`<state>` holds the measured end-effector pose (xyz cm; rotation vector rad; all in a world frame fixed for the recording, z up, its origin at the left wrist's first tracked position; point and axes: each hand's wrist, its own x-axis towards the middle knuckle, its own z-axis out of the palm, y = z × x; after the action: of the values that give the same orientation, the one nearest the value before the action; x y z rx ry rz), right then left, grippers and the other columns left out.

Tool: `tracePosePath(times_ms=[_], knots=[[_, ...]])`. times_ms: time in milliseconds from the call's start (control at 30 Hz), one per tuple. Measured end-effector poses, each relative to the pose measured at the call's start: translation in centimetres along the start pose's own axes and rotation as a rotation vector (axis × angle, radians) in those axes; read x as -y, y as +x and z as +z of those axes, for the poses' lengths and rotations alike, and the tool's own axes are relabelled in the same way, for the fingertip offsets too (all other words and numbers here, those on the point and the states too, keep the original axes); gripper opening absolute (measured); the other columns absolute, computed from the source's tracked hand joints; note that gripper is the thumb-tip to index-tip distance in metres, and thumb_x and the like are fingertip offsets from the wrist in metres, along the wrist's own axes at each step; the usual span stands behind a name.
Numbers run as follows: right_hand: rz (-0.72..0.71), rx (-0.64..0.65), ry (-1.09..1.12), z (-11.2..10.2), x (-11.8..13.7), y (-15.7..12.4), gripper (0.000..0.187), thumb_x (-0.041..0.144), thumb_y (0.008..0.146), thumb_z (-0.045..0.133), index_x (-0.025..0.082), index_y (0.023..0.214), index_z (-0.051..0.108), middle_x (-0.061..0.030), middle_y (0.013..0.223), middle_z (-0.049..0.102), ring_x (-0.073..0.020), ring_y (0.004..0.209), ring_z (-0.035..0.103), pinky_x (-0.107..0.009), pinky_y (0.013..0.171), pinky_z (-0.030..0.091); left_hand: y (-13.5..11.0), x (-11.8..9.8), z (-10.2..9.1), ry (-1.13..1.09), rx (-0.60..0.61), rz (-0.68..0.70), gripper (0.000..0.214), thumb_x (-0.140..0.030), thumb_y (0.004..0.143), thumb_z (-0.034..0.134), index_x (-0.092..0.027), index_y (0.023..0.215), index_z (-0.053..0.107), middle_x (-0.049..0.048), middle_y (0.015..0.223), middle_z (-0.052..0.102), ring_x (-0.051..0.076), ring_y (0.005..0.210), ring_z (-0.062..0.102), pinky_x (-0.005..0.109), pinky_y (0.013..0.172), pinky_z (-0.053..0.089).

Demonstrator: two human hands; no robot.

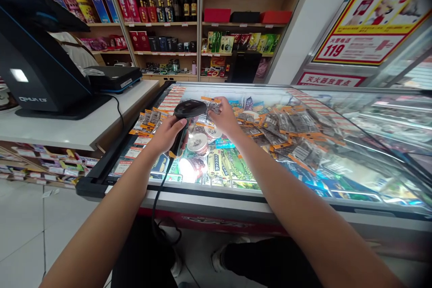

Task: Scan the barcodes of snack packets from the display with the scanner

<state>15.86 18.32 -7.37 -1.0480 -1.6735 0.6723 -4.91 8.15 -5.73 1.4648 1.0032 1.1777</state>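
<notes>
My left hand (pixel 168 135) is closed round the handle of a black barcode scanner (pixel 190 108), whose cable hangs down over the freezer's front edge. In my right hand (pixel 224 116) is a small clear packet with an orange top strip (pixel 212 103), held just beyond the scanner's head. A pile of similar packets (pixel 290 126) lies on the freezer's glass top to the right. A smaller bunch of packets (pixel 150 119) lies to the left, beside my left hand. Beneath the glass are tubs (pixel 197 143) and green bags (pixel 232 166).
The chest freezer's dark frame (pixel 97 171) runs along the left. On a white counter (pixel 67 130) stand a black checkout terminal (pixel 50 63) and a flat black device (pixel 114 76). Stocked shelves (pixel 155 24) line the back; a pillar with a sign (pixel 364 13) rises at right.
</notes>
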Motion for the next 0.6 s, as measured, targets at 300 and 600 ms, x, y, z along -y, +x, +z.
tracePosePath(times_ms=[300, 600], knots=[[0.033, 0.026, -0.038, 0.0, 0.5, -0.6, 0.040, 0.028, 0.086, 0.062, 0.025, 0.125, 0.054, -0.0061, 0.109, 0.067, -0.0265, 0.102, 0.064, -0.039, 0.091, 0.051, -0.1, -0.1, -0.1, 0.009, 0.036, -0.009, 0.055, -0.074, 0.082, 0.070, -0.021, 0.091, 0.060, 0.0031, 0.056, 0.067, 0.019, 0.039, 0.062, 0.027, 0.037, 0.045], [0.249, -0.091, -0.557, -6.5, 1.7, 1.3, 0.068, 0.023, 0.090, 0.063, 0.019, 0.154, 0.042, -0.0151, 0.108, 0.070, -0.0357, 0.101, 0.068, -0.054, 0.094, 0.050, 0.5, 0.3, -0.5, -0.053, -0.082, 0.063, 0.043, -0.064, 0.084, 0.068, -0.022, 0.085, 0.057, 0.0007, 0.055, 0.063, 0.018, 0.037, 0.058, 0.028, 0.036, 0.042]])
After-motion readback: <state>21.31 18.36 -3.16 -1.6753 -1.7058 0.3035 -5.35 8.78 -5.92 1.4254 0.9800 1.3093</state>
